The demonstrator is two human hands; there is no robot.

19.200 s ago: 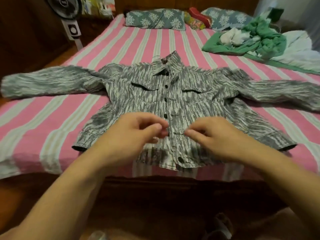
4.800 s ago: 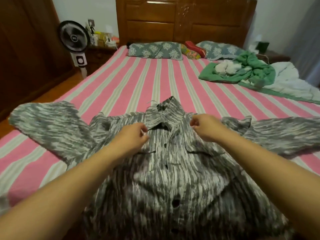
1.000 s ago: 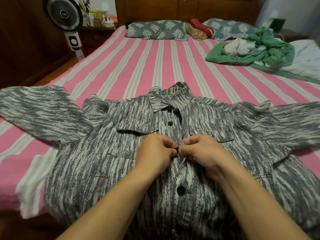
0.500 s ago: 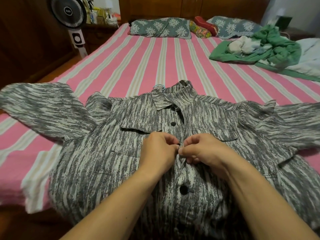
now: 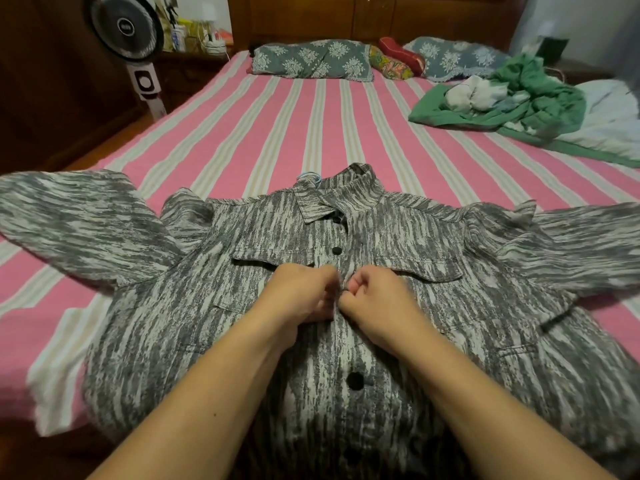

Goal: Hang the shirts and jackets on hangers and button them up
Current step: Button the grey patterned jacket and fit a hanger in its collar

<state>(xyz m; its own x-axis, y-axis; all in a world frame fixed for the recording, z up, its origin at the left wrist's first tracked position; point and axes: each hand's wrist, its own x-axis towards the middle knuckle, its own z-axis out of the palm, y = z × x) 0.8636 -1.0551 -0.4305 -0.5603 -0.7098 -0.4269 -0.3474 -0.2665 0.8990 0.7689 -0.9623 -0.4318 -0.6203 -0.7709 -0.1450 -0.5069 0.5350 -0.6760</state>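
A grey-and-white streaked jacket (image 5: 194,313) lies face up on the pink striped bed (image 5: 277,126), sleeves spread to both sides. A light blue hanger hook (image 5: 309,176) pokes out behind the collar. My left hand (image 5: 299,292) and my right hand (image 5: 375,299) meet at the front placket, just below the chest pockets. Each hand pinches one edge of the placket with curled fingers. A black button (image 5: 336,250) shows above my hands and another black button (image 5: 355,381) below them. The button between my fingers is hidden.
A green garment pile (image 5: 519,98) with pale cloth lies at the bed's far right. Pillows (image 5: 311,60) line the wooden headboard. A standing fan (image 5: 126,29) is left of the bed, next to a cluttered nightstand. Wooden floor shows at left.
Over the last second my hands stay pinched together at the same placket spot, shifting only slightly. Earlier they worked at the collar, and before that at the lower buttons.
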